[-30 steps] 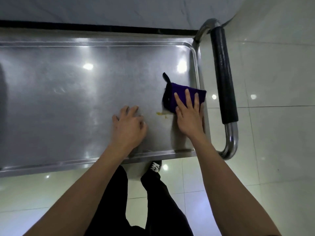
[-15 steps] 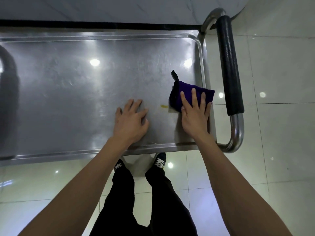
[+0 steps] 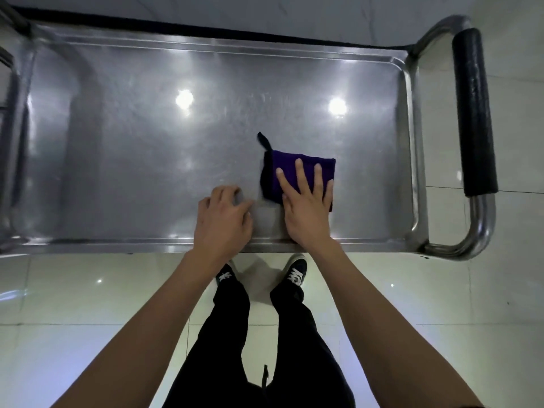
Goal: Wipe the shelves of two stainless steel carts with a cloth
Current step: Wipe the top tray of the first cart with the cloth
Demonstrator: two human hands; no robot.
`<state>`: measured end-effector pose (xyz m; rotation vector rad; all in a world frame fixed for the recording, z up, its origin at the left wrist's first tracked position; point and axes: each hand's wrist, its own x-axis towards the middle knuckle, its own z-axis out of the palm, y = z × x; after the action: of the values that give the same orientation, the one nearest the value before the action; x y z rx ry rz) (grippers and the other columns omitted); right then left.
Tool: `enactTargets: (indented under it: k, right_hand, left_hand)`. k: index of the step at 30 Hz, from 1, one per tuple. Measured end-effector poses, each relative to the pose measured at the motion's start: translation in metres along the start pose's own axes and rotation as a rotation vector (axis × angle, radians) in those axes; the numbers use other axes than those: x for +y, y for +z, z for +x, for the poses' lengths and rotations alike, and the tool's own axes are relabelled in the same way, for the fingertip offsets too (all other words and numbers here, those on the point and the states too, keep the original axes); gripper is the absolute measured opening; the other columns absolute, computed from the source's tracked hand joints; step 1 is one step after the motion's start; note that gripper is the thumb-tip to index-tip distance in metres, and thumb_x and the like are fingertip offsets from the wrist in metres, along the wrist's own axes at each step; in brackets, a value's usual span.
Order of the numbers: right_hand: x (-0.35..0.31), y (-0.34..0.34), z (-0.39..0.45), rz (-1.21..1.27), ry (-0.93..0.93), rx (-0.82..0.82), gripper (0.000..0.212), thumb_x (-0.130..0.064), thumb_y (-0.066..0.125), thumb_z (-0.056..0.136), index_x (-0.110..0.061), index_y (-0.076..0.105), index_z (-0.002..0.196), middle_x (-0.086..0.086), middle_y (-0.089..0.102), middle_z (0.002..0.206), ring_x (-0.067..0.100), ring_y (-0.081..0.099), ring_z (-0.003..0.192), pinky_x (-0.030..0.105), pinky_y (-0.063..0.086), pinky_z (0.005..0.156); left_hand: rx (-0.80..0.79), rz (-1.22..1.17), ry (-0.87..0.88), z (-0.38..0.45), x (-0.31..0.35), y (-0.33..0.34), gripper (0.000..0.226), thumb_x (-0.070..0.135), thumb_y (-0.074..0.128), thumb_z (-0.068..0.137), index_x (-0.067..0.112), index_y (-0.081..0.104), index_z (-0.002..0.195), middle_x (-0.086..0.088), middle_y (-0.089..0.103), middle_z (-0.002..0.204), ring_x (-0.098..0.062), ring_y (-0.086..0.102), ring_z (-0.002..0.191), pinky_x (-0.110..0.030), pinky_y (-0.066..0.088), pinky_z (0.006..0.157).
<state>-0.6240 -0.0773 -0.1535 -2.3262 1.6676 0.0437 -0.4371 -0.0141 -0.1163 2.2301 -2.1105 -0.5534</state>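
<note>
A stainless steel cart's top shelf [image 3: 147, 148] fills the upper half of the head view. A folded purple cloth [image 3: 287, 166] with a black edge and a small loop lies on the shelf near the front, right of centre. My right hand [image 3: 307, 207] presses flat on the cloth with straight, spread fingers. Just to its left, my left hand [image 3: 223, 219] rests on the bare steel by the front rim, fingers slightly bent and holding nothing.
The cart's handle with a black foam grip [image 3: 474, 113] sticks out at the right end. A raised rim [image 3: 410, 142] runs round the shelf. A wall with a dark baseboard [image 3: 176, 23] is behind. Glossy white floor tiles [image 3: 73, 304] and my legs are below.
My right hand has slid the cloth left, away from the right rim and over the small yellow spot, which no longer shows. The view has shifted, so more of the shelf is seen.
</note>
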Motion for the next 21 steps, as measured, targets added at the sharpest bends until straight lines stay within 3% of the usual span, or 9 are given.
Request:
enactTargets:
  k: [5,8,12,21]
  right_hand:
    - [-0.038,0.008,0.009,0.047,-0.049,-0.037,0.054,-0.037,0.033,0.104,-0.042,0.019,0.157,-0.001,0.004,0.169,0.033,-0.011,0.153,0.058,-0.006,0.121]
    - [-0.032,0.004,0.009,0.071,-0.053,-0.032,0.052,-0.042,0.024,0.104,-0.043,0.021,0.156,-0.003,0.005,0.168,0.030,-0.010,0.154,0.054,-0.007,0.122]
    - [-0.015,0.000,0.005,0.076,-0.074,-0.024,0.049,-0.040,0.030,0.107,-0.044,0.022,0.155,-0.005,0.005,0.168,0.026,-0.010,0.154,0.050,-0.007,0.124]
    - [0.109,-0.026,-0.037,0.083,0.086,-0.004,0.050,-0.036,0.035,0.107,-0.045,0.023,0.155,-0.005,0.007,0.168,0.027,-0.008,0.154,0.048,-0.008,0.123]
  left_hand:
    - [0.014,-0.008,0.047,-0.012,-0.012,0.008,0.035,0.031,0.052,0.095,0.023,0.065,0.127,-0.010,0.045,0.144,-0.030,0.037,0.137,-0.049,0.039,0.105]
    - [0.010,-0.001,0.039,-0.011,-0.011,0.009,0.035,0.031,0.053,0.094,0.024,0.066,0.126,-0.010,0.044,0.145,-0.029,0.035,0.138,-0.050,0.038,0.106]
    - [0.021,0.012,0.011,-0.010,-0.001,0.008,0.034,0.028,0.054,0.093,0.021,0.067,0.123,-0.011,0.046,0.141,-0.031,0.036,0.136,-0.051,0.039,0.103]
    - [-0.035,-0.001,0.090,0.009,0.101,0.018,0.036,0.031,0.048,0.097,0.023,0.061,0.129,-0.006,0.045,0.143,-0.029,0.035,0.136,-0.051,0.036,0.107]
